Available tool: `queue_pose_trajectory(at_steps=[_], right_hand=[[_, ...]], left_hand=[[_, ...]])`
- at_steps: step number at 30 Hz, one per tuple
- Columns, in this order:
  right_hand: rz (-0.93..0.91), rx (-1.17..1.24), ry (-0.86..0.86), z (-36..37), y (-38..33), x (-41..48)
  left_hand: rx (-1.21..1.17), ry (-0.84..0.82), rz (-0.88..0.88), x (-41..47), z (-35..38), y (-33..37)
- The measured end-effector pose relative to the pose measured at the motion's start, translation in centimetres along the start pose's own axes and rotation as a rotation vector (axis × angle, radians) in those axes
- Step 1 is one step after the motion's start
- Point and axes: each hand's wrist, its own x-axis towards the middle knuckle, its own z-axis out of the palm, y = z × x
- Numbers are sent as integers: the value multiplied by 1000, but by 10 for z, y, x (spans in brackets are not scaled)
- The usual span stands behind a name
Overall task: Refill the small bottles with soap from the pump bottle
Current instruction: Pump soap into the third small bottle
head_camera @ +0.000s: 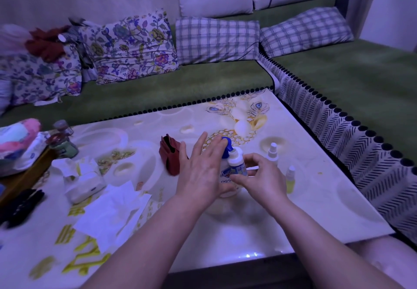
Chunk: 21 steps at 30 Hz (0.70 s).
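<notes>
A white pump bottle [226,179] with a blue pump head [226,145] stands mid-table. My left hand [200,167] lies flat with fingers spread, its fingertips resting on the blue pump head. My right hand [261,177] grips a small bottle [237,164] with a white neck and colourful label, held tilted right under the pump's spout. Two more small bottles stand to the right: a clear one with a white spray top [272,152] and one with yellow liquid [290,179].
A red pouch [170,156] lies just left of my left hand. Loose tissues [112,216] and a tissue pack [84,181] lie at front left, with jars [64,144] and a dark object [21,207] further left. Green cushioned seating surrounds the table [304,209].
</notes>
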Motion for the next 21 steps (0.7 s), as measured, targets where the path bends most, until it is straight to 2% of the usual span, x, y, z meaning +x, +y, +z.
queue_pose_trajectory(at_steps=[6,21], right_hand=[[-8,13,10,-2,-5,1],[-15,18,21,-3,-7,0]], left_hand=[[-36,31,-10,-1,-6,2],[-23,-24,-23,0,-12,3]])
